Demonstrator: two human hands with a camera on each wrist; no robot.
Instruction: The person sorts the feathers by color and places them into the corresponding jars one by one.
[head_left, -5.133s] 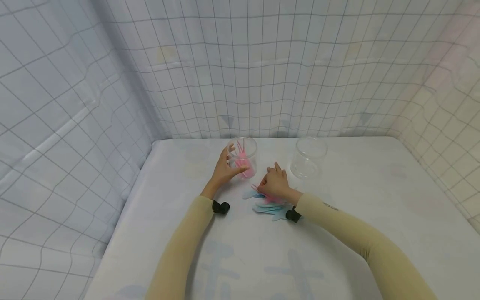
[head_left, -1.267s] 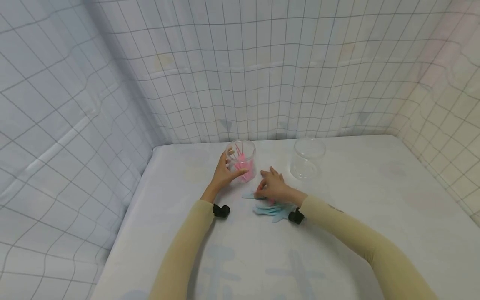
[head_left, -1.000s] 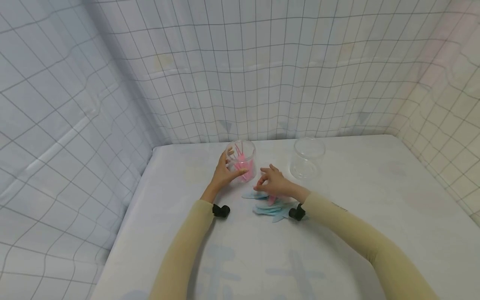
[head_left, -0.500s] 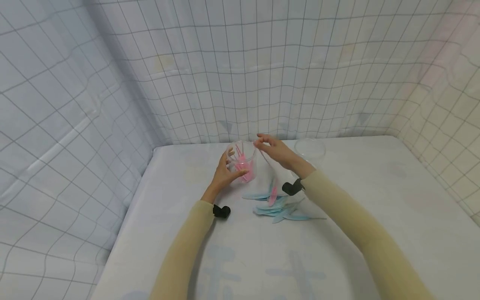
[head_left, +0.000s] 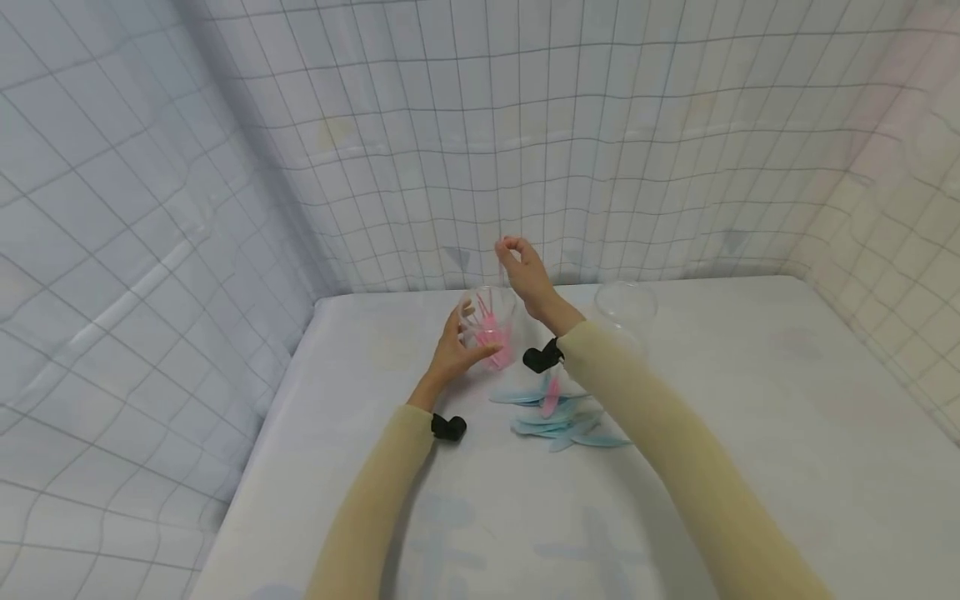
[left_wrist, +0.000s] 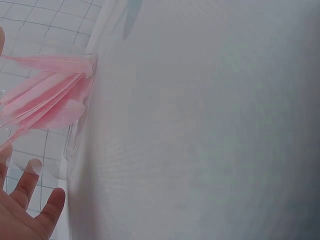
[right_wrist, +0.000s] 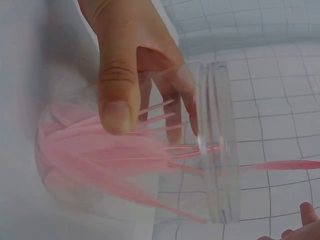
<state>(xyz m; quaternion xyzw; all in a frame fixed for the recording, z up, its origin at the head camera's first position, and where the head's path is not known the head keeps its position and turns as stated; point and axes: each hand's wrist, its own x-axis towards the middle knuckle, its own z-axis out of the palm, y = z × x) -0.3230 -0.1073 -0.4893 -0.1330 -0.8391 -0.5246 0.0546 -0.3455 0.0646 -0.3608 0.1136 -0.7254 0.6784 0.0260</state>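
My left hand (head_left: 452,354) holds a clear jar (right_wrist: 218,145) upright on the table, thumb at the front and fingers round the far side. Inside the jar stand several pink feathers (right_wrist: 105,155), quills up. Above its mouth my right hand (head_left: 527,271) pinches one pink feather (right_wrist: 287,165) between thumb and fingertips, the feather hanging tip down just outside the rim. Nearer the front lies a loose pile of light blue feathers (head_left: 542,423), with one pink feather (head_left: 551,398) on top of it.
A second clear jar (head_left: 628,304) stands at the back right, partly behind my right forearm. The white-covered table (head_left: 360,358) ends at a grid-patterned curtain (head_left: 420,167) behind and at both sides.
My right hand has drawn a pink feather from the pile and raised it up and left to above the jar's mouth. The left hand stays on the jar.
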